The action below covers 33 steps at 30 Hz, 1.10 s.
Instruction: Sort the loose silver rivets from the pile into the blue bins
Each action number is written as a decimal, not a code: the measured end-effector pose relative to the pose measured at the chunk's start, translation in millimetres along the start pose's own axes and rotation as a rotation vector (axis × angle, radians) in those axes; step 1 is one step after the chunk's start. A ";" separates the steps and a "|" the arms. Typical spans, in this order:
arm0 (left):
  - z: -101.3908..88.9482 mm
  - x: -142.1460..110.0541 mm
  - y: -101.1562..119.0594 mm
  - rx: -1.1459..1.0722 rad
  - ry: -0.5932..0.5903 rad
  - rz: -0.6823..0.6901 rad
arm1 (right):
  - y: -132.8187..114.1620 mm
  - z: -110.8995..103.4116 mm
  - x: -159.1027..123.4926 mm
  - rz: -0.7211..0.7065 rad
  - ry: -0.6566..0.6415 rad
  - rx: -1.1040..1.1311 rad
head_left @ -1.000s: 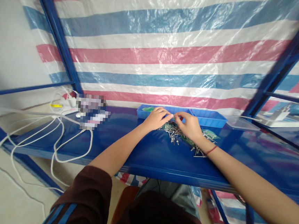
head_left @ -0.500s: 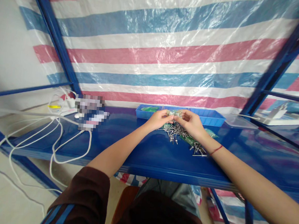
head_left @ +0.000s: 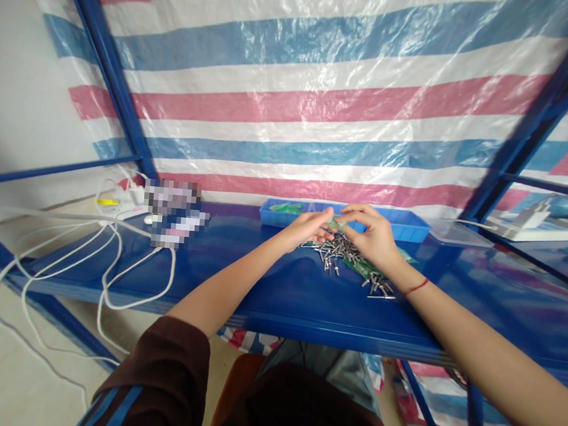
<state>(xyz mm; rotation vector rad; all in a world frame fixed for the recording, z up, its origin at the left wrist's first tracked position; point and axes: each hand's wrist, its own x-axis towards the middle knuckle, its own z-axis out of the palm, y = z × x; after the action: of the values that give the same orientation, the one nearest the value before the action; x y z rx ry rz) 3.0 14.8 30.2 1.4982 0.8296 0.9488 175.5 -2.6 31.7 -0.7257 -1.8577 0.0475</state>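
Observation:
A heap of small metal pins (head_left: pixel 344 257) lies on the blue shelf (head_left: pixel 277 285), mixed with small green-printed plastic bags (head_left: pixel 402 255). My left hand (head_left: pixel 307 228) and my right hand (head_left: pixel 374 234) are raised just above the heap, fingertips facing each other. Between them they pinch a small clear bag with a green print (head_left: pixel 337 221). My right wrist wears a red string. Behind the hands stands a shallow blue tray (head_left: pixel 402 225) with green bags (head_left: pixel 284 207) in its left end.
White cables (head_left: pixel 111 257) loop over the shelf's left part and hang off its front edge. A blurred-out object (head_left: pixel 174 213) lies at the back left. A clear lid (head_left: pixel 456 233) and a white charger (head_left: pixel 537 218) sit at the right. Blue frame posts and a striped tarp stand behind.
Both hands rose from the pin heap and drew together, lifting a small bag between the fingertips. The pins stayed where they were.

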 end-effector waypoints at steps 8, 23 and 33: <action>-11.5 7.6 -5.9 0.300 0.188 0.339 | 2.7 8.5 -2.4 0.382 0.009 0.263; -58.4 -6.0 22.3 1.108 0.433 0.588 | 43.9 18.0 44.1 0.286 -0.104 0.042; -91.1 6.9 -12.1 1.419 0.299 0.195 | 28.0 97.0 74.4 0.370 -0.291 -0.388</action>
<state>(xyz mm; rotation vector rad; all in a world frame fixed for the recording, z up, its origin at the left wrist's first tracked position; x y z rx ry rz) -76.3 61.4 24.0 2.6846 1.7953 0.6886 88.0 86.5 44.0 -1.3898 -2.0062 0.0321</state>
